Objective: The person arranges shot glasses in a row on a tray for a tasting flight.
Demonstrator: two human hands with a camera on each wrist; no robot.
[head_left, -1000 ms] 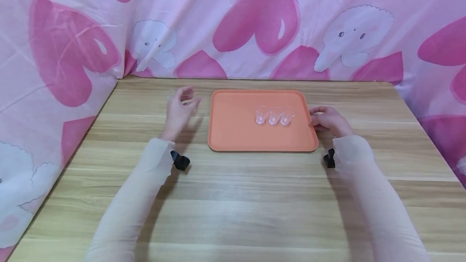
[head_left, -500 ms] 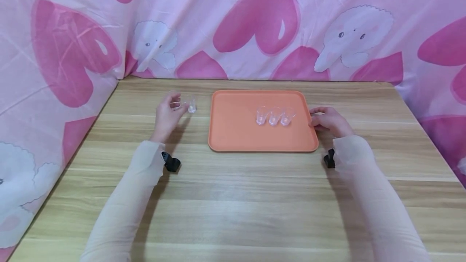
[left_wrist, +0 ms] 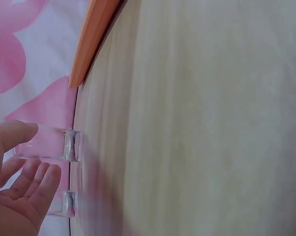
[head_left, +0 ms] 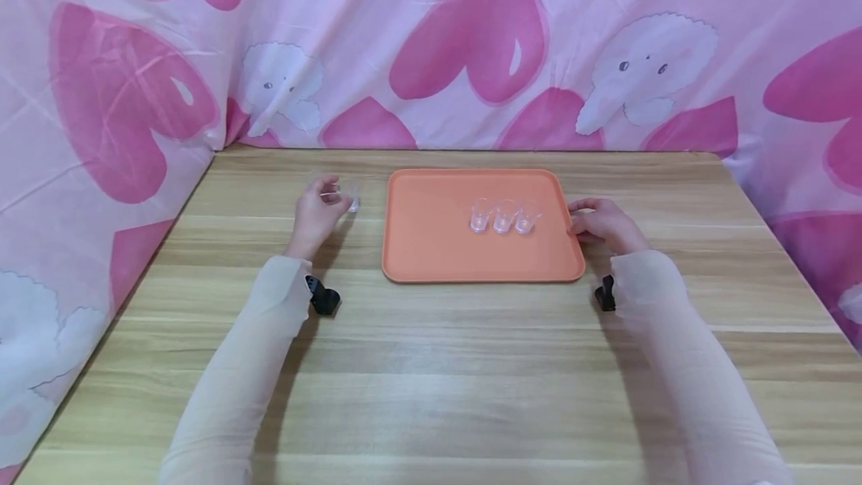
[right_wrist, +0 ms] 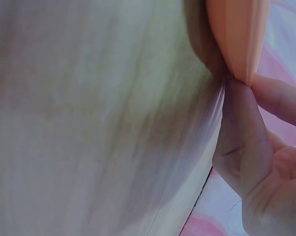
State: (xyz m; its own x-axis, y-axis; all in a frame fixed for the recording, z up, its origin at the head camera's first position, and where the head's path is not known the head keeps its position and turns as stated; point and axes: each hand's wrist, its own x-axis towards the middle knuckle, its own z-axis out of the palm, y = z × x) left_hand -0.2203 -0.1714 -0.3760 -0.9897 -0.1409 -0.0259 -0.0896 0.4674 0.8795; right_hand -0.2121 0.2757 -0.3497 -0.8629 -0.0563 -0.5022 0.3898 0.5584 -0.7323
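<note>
On the left of the table my left hand (head_left: pixel 316 209) has its thumb and index finger on either side of a small clear cup (head_left: pixel 354 199), pinching it near the rim. The left wrist view shows this cup (left_wrist: pixel 71 145) with its thick base toward the tabletop, and a second clear cup (left_wrist: pixel 67 203) beyond the fingers. My right hand (head_left: pixel 606 224) pinches the right edge of an orange tray (head_left: pixel 431 257). Thumb and finger meet at the tray's corner (right_wrist: pixel 238 44) in the right wrist view. Three clear cups (head_left: pixel 501 217) stand upright in a row on the tray.
The wooden table (head_left: pixel 444 365) reaches back to a pink heart-patterned cloth (head_left: pixel 471 36), which also hangs along the left side. A black wrist camera (head_left: pixel 325 298) sits on the left sleeve, another black camera (head_left: pixel 605 294) on the right.
My left hand moved left and lower, away from the tray, then slightly back right, and its fingers closed at the cup. My right hand keeps its hold on the tray edge.
</note>
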